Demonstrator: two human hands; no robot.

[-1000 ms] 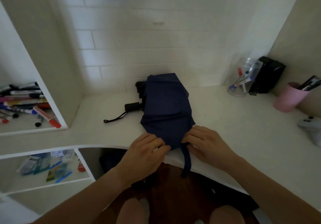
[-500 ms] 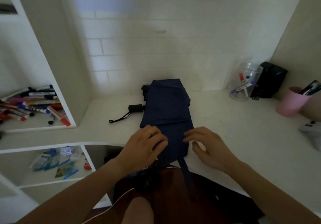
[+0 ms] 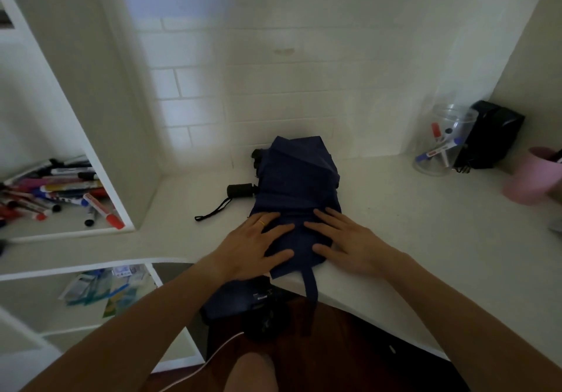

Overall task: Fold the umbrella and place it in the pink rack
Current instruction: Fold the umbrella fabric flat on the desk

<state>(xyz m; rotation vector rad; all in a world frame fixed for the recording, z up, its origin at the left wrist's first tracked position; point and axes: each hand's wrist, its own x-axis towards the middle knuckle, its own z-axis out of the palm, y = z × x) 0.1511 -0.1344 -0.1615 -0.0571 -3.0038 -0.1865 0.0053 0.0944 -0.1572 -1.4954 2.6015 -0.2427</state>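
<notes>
A navy blue umbrella (image 3: pixel 296 191) lies collapsed on the white desk (image 3: pixel 410 227), its cloth folded flat and its black handle (image 3: pixel 240 191) with a wrist cord sticking out to the left. Its closing strap (image 3: pixel 310 283) hangs over the desk's front edge. My left hand (image 3: pixel 252 247) lies flat with straight fingers on the near left part of the cloth. My right hand (image 3: pixel 343 239) presses flat on the near right part. A pink cup (image 3: pixel 530 180) holding pens stands at the far right edge of the view.
A clear jar (image 3: pixel 441 144) with markers and a black object (image 3: pixel 492 136) stand at the back right. Many markers (image 3: pixel 51 191) lie in the shelf on the left. A lower shelf holds packets (image 3: pixel 103 288). Dark things sit under the desk by my knees.
My hands have slid forward up the cloth from its near edge and spread flat. The fingers no longer pinch the fabric. The view has tilted up slightly.
</notes>
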